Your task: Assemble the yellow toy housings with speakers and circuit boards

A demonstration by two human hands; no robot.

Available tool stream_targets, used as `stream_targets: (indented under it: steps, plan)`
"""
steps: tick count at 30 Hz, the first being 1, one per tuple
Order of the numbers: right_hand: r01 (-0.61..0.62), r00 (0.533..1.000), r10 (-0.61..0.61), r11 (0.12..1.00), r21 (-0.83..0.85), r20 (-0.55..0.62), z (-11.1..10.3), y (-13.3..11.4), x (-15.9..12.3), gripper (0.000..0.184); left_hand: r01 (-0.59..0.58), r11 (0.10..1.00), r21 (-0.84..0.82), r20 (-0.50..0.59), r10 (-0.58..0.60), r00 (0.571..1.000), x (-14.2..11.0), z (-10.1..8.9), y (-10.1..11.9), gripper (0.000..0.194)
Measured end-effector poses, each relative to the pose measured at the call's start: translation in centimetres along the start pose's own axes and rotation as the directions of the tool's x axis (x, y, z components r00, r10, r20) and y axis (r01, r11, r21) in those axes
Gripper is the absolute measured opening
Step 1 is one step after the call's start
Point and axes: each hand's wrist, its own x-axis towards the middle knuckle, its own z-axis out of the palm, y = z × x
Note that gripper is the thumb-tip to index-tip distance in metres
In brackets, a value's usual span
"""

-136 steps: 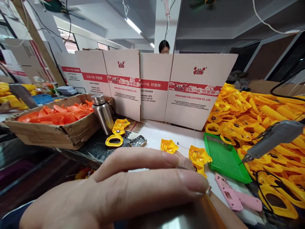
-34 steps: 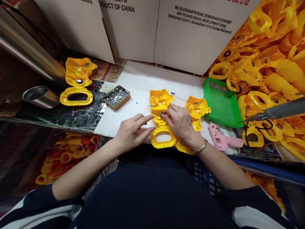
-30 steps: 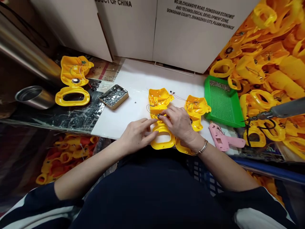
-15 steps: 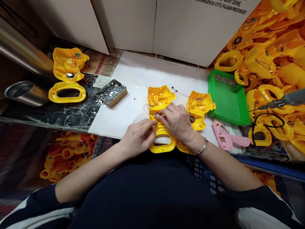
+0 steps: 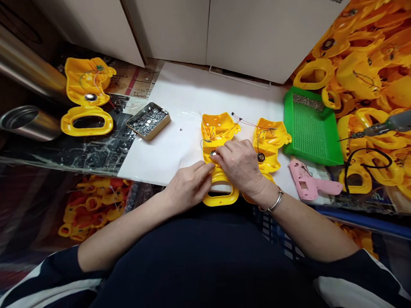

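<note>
A yellow plastic shell half (image 5: 221,122) lies open side up in front of me, with thin wires and a looped handle (image 5: 221,199) at its near end. Bent fingers of my right hand (image 5: 240,167) reach into it, the thumb beside a small round metal speaker (image 5: 213,153). My left hand (image 5: 189,185) is closed at the shell's near left edge, thumb and forefinger together. What the fingertips pinch is hidden. Just right, a second yellow shell half (image 5: 269,136) holds a round black-rimmed speaker (image 5: 260,157); red wires stretch between the shells.
A tin of small metal parts (image 5: 149,121) stands on the left. On the right are a green basket (image 5: 313,149), a pink glue gun (image 5: 308,182), an electric screwdriver (image 5: 382,127) and heaped yellow shells (image 5: 359,77). Another shell (image 5: 85,81) and a steel cup (image 5: 30,124) sit far left.
The view has shifted slightly. Both hands stay at the same shell in nearly the same pose, with only slight finger movement.
</note>
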Motion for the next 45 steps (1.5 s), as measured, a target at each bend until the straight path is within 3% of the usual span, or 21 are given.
stream_targets:
  steps: [4,11,21,24,27,32,37,41,45]
  plan:
    - [0.003,0.999,-0.005,0.998,0.057,0.033,-0.1,0.5,-0.2,0.030,-0.010,1.000,-0.029,0.004,0.010,1.000,0.0,0.0,-0.2,0.025]
    - [-0.021,0.966,-0.018,0.989,0.148,0.257,-1.6,1.6,1.1,0.016,-0.008,0.993,-0.121,0.012,0.009,1.000,0.0,-0.3,-0.5,0.025]
    - [-0.102,0.956,-0.041,0.881,0.461,0.290,-1.5,2.8,0.9,0.014,-0.001,0.983,-0.182,0.015,0.003,1.000,0.5,-0.8,-0.5,0.026]
    - [-0.088,0.950,-0.041,0.915,0.394,0.309,-2.0,2.9,1.3,0.015,0.009,0.987,-0.161,0.017,-0.006,1.000,0.5,-0.9,-0.5,0.026]
    - [-0.042,0.936,-0.040,0.974,0.225,0.351,-2.4,2.6,1.9,0.018,0.018,0.986,-0.163,0.038,-0.012,0.999,0.5,-0.9,-0.5,0.025]
    - [0.228,0.924,-0.232,0.972,0.051,0.304,-3.3,2.8,3.2,0.014,-0.028,0.986,-0.165,0.079,0.041,0.996,0.4,-1.0,-0.7,0.028]
    - [0.329,0.908,-0.329,0.943,0.044,0.260,-3.2,3.7,4.9,0.044,-0.047,0.986,-0.161,0.135,0.070,0.988,0.4,-1.2,-0.7,0.029]
    - [0.373,0.843,-0.379,0.923,0.093,0.382,-3.0,3.6,6.0,0.037,-0.035,0.980,-0.195,0.150,0.065,0.986,0.5,-1.3,-0.9,0.030]
    - [0.367,0.833,-0.391,0.920,0.137,0.391,-2.8,3.4,5.5,0.030,-0.039,0.978,-0.205,0.148,0.070,0.986,0.5,-1.2,-0.9,0.029]
